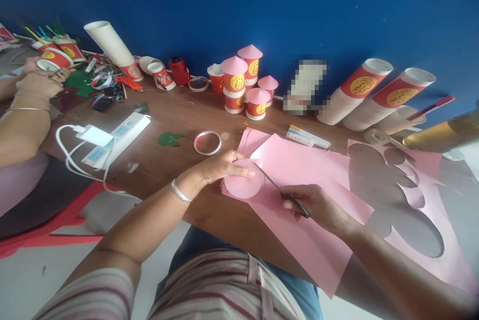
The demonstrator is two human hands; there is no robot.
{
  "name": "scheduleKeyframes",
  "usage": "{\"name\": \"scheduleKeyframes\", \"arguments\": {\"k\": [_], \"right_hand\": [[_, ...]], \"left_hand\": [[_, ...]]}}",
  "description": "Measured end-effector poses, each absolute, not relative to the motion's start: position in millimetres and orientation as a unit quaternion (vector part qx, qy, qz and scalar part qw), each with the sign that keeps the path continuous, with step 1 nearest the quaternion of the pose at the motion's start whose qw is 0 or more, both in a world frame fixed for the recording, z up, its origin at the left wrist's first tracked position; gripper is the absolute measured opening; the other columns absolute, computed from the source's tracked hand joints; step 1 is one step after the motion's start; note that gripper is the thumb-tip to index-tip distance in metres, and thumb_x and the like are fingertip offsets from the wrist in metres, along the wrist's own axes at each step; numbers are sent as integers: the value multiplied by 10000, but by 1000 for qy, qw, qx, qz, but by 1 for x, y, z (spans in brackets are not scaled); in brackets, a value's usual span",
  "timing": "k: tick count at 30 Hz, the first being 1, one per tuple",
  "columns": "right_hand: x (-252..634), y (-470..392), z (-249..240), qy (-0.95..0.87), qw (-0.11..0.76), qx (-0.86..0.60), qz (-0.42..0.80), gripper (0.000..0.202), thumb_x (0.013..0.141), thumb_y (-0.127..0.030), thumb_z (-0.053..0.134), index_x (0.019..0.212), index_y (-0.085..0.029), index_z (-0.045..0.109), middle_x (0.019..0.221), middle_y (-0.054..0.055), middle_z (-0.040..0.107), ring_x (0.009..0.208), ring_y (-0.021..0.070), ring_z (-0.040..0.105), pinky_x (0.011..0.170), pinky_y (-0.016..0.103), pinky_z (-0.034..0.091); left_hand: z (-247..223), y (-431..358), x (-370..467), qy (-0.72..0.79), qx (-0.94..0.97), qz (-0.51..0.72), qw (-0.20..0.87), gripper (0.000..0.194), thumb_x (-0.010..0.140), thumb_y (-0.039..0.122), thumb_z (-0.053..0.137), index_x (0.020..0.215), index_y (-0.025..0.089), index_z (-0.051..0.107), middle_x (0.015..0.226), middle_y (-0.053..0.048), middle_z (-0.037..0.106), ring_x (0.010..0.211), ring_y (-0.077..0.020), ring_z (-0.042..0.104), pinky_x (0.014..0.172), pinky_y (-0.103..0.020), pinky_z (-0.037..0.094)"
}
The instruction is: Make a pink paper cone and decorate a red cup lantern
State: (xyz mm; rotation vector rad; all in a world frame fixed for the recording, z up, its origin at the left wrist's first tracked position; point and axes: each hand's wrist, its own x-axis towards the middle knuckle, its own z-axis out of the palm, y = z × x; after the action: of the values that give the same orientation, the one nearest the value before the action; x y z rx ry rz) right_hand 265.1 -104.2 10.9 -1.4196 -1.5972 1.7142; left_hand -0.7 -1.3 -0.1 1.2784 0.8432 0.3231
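Note:
My left hand [230, 166] is closed on the upper left edge of a round pink disc [243, 184], with a finger lying across it. In my right hand [309, 204] is a dark-handled tool [295, 203], its thin metal blade reaching up to the disc's right edge; it looks like a pair of scissors. Pink paper sheets [299, 170] lie under both hands. To the right is a cut pink sheet [436, 210] with round openings. A clear-rimmed ring [207, 143] rests left of the paper.
Red cups with pink cone tops [235, 73] stand near the blue wall. Stacked cups [361, 85] lean at the right, by markers [309, 136]. A power strip [119, 138] with a white cable lies left. Another person's hands [41, 78] hold a cup at far left.

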Motion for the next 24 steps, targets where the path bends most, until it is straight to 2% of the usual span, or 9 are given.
{"name": "scheduleKeyframes", "arguments": {"k": [7, 14, 21, 24], "right_hand": [[264, -105, 16, -555, 215, -525, 608, 314, 802, -460, 665, 681, -171, 651, 613, -30, 476, 579, 92, 388, 574, 279, 434], [265, -108, 13, -548, 211, -526, 615, 336, 793, -499, 683, 757, -166, 695, 658, -8, 536, 600, 104, 419, 585, 289, 452], [262, -108, 13, -548, 213, -520, 620, 319, 809, -477, 671, 722, -171, 660, 659, -11, 533, 606, 100, 416, 588, 273, 437], [262, -109, 14, -555, 214, -521, 612, 336, 810, -478, 667, 659, -181, 622, 625, -20, 497, 599, 101, 409, 580, 273, 432]], "left_hand": [[0, -1, -1, 367, 539, 152, 743, 333, 753, 417, 843, 794, 104, 741, 735, -33, 692, 668, -108, 578, 617, -221, 416], [0, -1, -2, 350, 555, 152, 740, 357, 779, 415, 827, 983, 123, 799, 928, -87, 783, 815, -144, 632, 735, -240, 468], [3, 0, -2, 354, 575, 134, 726, 362, 764, 438, 823, 891, 101, 780, 996, -127, 787, 837, -180, 652, 751, -279, 470], [2, 1, -2, 357, 576, 137, 722, 351, 765, 432, 824, 871, 101, 773, 864, -93, 767, 760, -153, 615, 694, -262, 446]]}}
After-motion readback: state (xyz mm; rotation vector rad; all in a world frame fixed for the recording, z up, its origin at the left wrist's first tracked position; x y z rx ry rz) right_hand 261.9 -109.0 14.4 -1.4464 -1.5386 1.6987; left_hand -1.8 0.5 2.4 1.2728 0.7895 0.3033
